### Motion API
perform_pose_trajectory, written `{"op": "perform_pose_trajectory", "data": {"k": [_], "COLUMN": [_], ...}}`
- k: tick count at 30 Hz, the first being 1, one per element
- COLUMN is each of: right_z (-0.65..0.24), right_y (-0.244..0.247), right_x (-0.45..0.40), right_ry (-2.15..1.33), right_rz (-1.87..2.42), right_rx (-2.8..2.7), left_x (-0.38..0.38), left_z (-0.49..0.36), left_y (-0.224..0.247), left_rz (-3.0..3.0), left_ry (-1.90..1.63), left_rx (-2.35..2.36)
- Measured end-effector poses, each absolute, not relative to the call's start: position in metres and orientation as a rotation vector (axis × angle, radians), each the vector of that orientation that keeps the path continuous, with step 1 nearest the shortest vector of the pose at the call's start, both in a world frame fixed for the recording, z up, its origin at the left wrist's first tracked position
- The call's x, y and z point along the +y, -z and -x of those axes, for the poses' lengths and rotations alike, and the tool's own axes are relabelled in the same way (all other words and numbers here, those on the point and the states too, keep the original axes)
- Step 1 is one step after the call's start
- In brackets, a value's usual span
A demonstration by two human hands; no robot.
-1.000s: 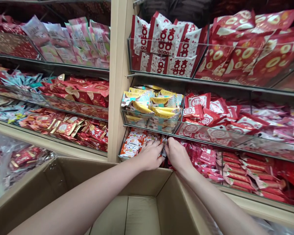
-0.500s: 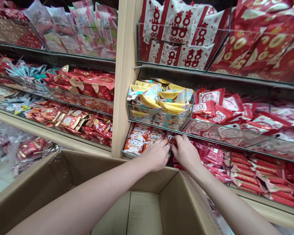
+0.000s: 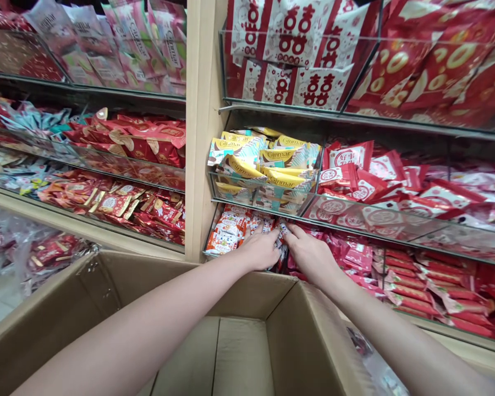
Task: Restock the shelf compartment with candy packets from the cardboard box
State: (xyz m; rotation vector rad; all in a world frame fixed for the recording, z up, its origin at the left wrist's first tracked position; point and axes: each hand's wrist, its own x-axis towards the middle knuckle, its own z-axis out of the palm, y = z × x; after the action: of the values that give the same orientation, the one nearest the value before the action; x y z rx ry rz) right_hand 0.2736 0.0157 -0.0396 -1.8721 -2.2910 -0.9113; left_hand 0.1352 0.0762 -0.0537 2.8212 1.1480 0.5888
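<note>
Small orange-and-white snack packets (image 3: 226, 234) lie in rows in a low shelf bin. My left hand (image 3: 263, 247) reaches over them from the front, its fingers stretched out and apart on the packets. Between my two hands sits a white-and-orange packet (image 3: 283, 234), partly covered by fingers. My right hand (image 3: 309, 250) is at the right side of this packet, fingers extended and touching it; the fingertips are partly hidden. Below my forearms stands an open cardboard box (image 3: 241, 352) whose bare bottom shows.
Above the bin, a glass-fronted shelf holds yellow Ginmar packets (image 3: 282, 159) and red-and-white packets (image 3: 348, 157). Pink packets (image 3: 357, 256) lie to the right of my right hand. A wooden upright (image 3: 198, 137) divides the shelves. Plastic-bagged red packets (image 3: 51, 253) rest at left.
My fingers have spread from a closer grouping around the small packet, and more of it shows between my hands. The view has shifted slightly, with the shelves further left and up.
</note>
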Motion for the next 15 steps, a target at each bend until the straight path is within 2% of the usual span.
{"op": "perform_pose_trajectory", "data": {"k": [8, 15], "right_z": [-0.279, -0.258], "right_y": [0.047, 0.031], "right_x": [0.015, 0.012], "right_ry": [0.804, 0.818], "right_rz": [1.788, 1.451], "right_rx": [-2.231, -2.306], "left_x": [0.086, 0.105], "left_z": [-0.124, -0.085], "left_y": [0.033, 0.008], "left_rz": [-2.906, -3.026], "left_ry": [-0.531, -0.352], "left_rx": [1.117, 1.281]}}
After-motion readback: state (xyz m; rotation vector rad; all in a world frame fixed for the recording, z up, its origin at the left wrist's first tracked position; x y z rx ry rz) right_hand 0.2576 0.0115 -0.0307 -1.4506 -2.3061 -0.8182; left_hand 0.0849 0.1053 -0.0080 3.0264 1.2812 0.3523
